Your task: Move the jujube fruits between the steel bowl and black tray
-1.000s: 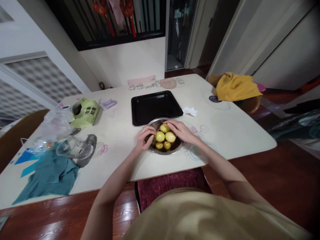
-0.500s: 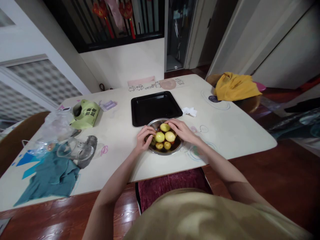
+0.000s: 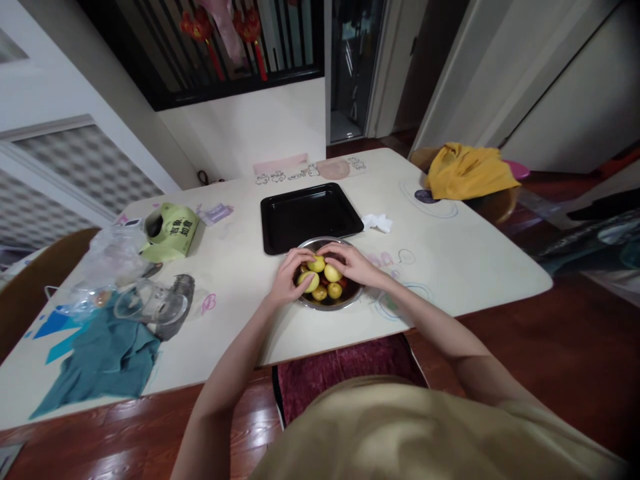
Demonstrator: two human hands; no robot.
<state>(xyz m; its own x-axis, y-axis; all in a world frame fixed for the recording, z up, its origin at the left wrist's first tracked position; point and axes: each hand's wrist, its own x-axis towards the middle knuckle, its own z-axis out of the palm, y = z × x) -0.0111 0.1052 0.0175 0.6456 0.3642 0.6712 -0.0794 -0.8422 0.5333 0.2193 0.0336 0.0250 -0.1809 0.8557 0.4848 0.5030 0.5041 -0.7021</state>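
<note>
A steel bowl (image 3: pixel 327 308) holds several round yellow-green fruits and some darker reddish ones; their exact kind is unclear. My left hand (image 3: pixel 289 277) curls over the bowl's left side, its thumb against a left yellow-green fruit (image 3: pixel 310 281). From the right, my right hand (image 3: pixel 353 263) reaches over the rim, its fingers bent around a pale yellow fruit (image 3: pixel 333 273). Between both hands lies another yellow fruit (image 3: pixel 317 263), close to the fingertips. Two smaller yellow fruits, one of them a front fruit (image 3: pixel 335 291), lie untouched near me.
Behind the bowl lies a black baking tray (image 3: pixel 310 213), with a crumpled white tissue (image 3: pixel 377 223) beside it. On the left are a green carton (image 3: pixel 177 230), a clear plastic bag (image 3: pixel 115 257), a clear container (image 3: pixel 150 303) and a teal cloth (image 3: pixel 110 353). A yellow cloth (image 3: pixel 465 172) covers a chair.
Both hands have closed in over the bowl, and the larger fruits have shifted left within it. My right hand has moved left, its fingers now more bent.
</note>
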